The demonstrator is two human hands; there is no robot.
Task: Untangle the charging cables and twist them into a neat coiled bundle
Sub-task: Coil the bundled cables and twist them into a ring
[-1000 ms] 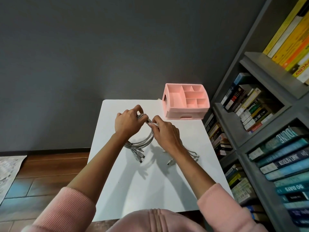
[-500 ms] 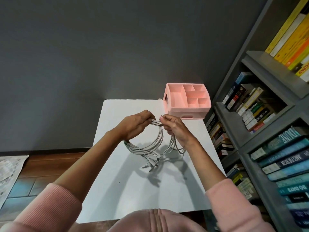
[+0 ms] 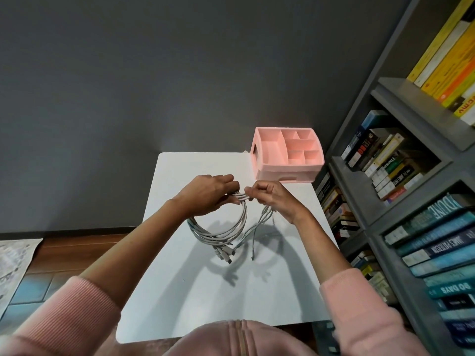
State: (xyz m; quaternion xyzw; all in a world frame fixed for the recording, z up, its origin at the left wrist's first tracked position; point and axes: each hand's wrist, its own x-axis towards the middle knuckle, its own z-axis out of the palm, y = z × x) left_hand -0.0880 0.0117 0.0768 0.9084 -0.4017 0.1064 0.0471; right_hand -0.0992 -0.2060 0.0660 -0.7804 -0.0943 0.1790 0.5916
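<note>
Several pale grey charging cables hang in a round loop above the white table. My left hand grips the top of the loop, fingers curled round the bunched strands. Just to its right, my right hand pinches the same bunch; loose cable ends trail down from it. The plug ends gather at the bottom of the loop, close to the tabletop.
A pink organiser box with open compartments stands at the table's far right corner. A grey bookshelf full of books runs along the right. A dark wall rises behind the table. Wooden floor and a rug edge lie to the left.
Both hands have lifted the cables off the table and now hold the loop in the air. The loop has grown wider and rounder, with its plug ends hanging lower.
</note>
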